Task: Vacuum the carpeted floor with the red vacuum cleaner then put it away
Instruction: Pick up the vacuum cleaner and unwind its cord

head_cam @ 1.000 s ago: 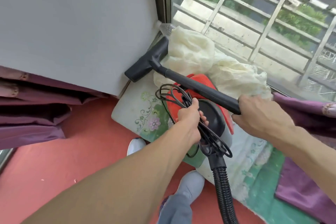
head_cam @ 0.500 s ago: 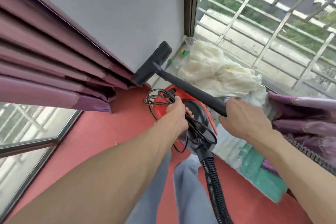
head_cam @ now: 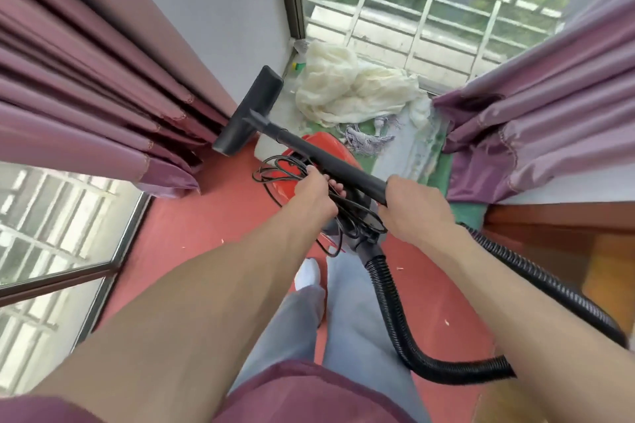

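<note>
Now | one red vacuum [head_cam: 318,144] | left fingers [head_cam: 335,187] grip one cord coil [head_cam: 275,169] | right fingers [head_cam: 387,207] grip one wand [head_cam: 330,161]

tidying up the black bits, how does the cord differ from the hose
The cord is thin and smooth; the hose is thick and ribbed. The cord is bunched in loops, gripped by the left hand; the hose sweeps in one long curve. Both are black.

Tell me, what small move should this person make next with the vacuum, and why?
Probably set the red vacuum cleaner down on the red carpet. The left hand grips the coiled cord on top of it, and the right hand grips the wand. Neither is free to unwind the cord, and crumbs lie on the carpet.
</note>
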